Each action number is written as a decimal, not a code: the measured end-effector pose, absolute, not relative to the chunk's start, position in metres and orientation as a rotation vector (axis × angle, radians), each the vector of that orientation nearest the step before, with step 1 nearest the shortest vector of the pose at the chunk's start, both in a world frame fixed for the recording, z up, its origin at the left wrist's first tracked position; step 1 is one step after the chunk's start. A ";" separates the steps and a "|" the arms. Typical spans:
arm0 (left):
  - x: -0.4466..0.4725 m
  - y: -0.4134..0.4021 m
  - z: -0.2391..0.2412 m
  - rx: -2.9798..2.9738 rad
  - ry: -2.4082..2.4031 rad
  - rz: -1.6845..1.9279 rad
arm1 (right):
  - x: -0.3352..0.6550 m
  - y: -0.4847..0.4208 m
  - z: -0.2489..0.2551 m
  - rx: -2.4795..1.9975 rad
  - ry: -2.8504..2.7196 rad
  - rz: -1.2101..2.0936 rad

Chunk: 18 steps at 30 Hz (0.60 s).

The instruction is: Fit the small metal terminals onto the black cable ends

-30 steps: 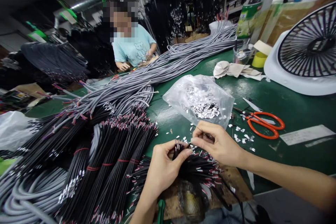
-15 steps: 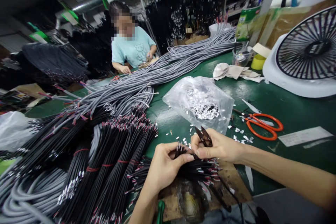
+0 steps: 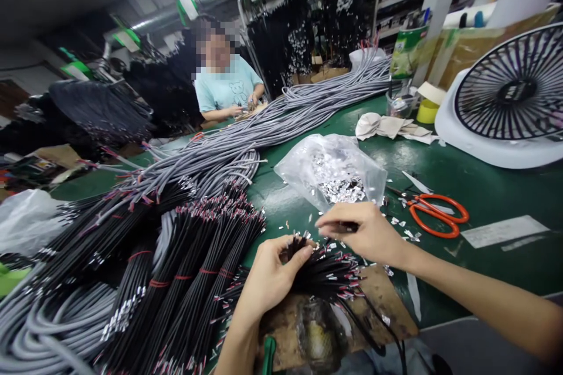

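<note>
My left hand (image 3: pixel 270 272) is closed around a bunch of thin black cables (image 3: pixel 328 275), whose cut ends stick up between thumb and fingers. Stripped red and white tips fan out to its right. Just above them is my right hand (image 3: pixel 367 231), its fingers curled together over dark thread snips (image 3: pixel 350 226), mostly hidden in the palm. Beneath both hands lies a worn brown board (image 3: pixel 387 304). Beyond my right hand, a clear plastic bag (image 3: pixel 290 167) holds many small silvery pieces (image 3: pixel 343 188), and similar bits are strewn beside it.
Orange-handled scissors (image 3: pixel 440 220) and a white paper strip (image 3: pixel 504 231) lie to the right, before a fan (image 3: pixel 519 91). Banded black cable bundles (image 3: pixel 189 281) fill the left. Long grey cables (image 3: pixel 281 120) cross the green table; behind them sits a co-worker (image 3: pixel 226 91).
My right hand has turned over and lifted slightly from the cables, so the snips' blades no longer show. My left hand keeps its hold. The co-worker's hands have come closer together.
</note>
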<state>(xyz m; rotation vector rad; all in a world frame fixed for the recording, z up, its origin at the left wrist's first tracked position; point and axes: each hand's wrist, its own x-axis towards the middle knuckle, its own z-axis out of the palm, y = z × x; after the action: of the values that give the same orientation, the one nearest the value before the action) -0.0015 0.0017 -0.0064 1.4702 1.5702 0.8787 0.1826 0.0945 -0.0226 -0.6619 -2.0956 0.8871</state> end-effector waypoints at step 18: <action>0.005 0.001 -0.010 1.344 1.704 1.060 | 0.169 0.072 -0.027 -0.651 -2.236 0.989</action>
<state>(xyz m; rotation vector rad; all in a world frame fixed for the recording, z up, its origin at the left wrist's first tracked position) 0.0053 0.0010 -0.0101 1.3437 1.7041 1.0598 0.1694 0.0718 -0.0268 -0.6512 -2.2361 0.9891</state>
